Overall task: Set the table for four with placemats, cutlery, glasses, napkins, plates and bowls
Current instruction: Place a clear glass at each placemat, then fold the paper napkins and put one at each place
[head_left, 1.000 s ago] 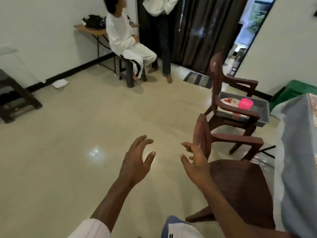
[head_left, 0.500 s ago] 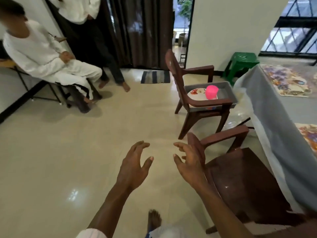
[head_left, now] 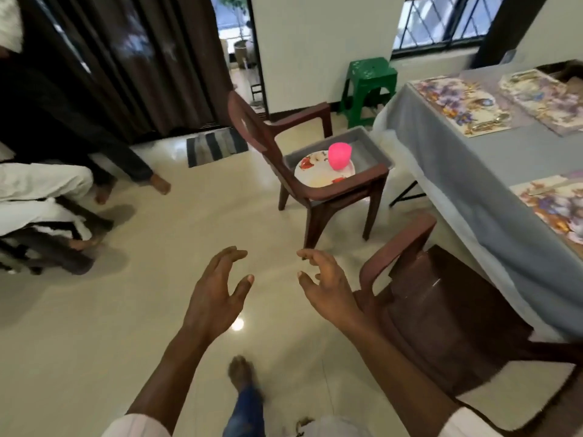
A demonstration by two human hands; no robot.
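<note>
Grey-clothed table carries three placemats; left hand and right hand hover empty, fingers loosely spread.

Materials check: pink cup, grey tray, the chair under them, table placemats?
Pink cup: likely plastic, opaque even colour, soft sheen.
Grey tray: probably plastic, matte, rounded moulded rim.
Chair: looks moulded plastic, brown, glossy highlights on the arm; lacquered wood possible.
Placemats: thin flat floral-printed sheets, slight gloss; vinyl or laminate, cannot tell.
</note>
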